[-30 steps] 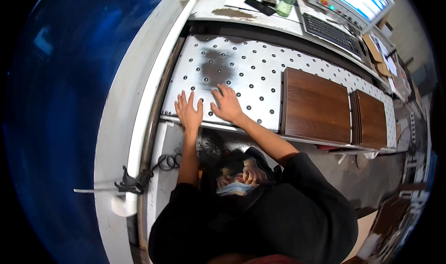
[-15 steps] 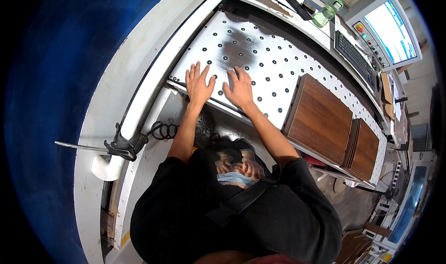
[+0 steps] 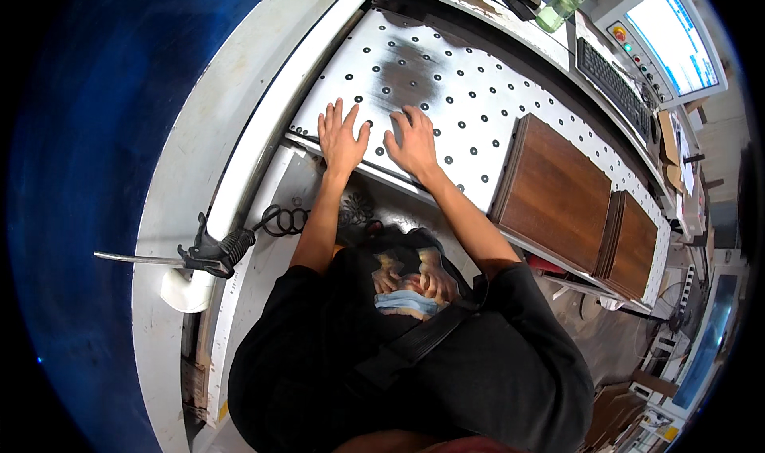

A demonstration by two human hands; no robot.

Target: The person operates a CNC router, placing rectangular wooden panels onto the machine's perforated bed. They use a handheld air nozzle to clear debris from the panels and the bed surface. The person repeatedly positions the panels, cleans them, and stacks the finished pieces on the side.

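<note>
Both hands rest near the front edge of a white work table (image 3: 486,170) dotted with black round studs. My left hand (image 3: 343,142) lies palm down with fingers spread, holding nothing. To its right, my right hand (image 3: 413,144) is also palm down and empty, its fingers apart and slightly bent. A dark smudged patch (image 3: 408,74) marks the tabletop just beyond the right hand. Further right on the same table lie two stacks of brown wood-grain panels, a larger stack (image 3: 554,194) and a smaller stack (image 3: 631,250).
A black air blow gun (image 3: 211,250) with a coiled hose hangs on the white rail at left. Along the far ledge are a green bottle (image 3: 562,5), a keyboard (image 3: 612,85) and a lit monitor (image 3: 673,39) with buttons. More brown panels (image 3: 610,417) stand at lower right.
The view has shifted slightly, so the table and panel stacks sit a little differently in the picture. Both hands stay in nearly the same place on the table edge, still spread.
</note>
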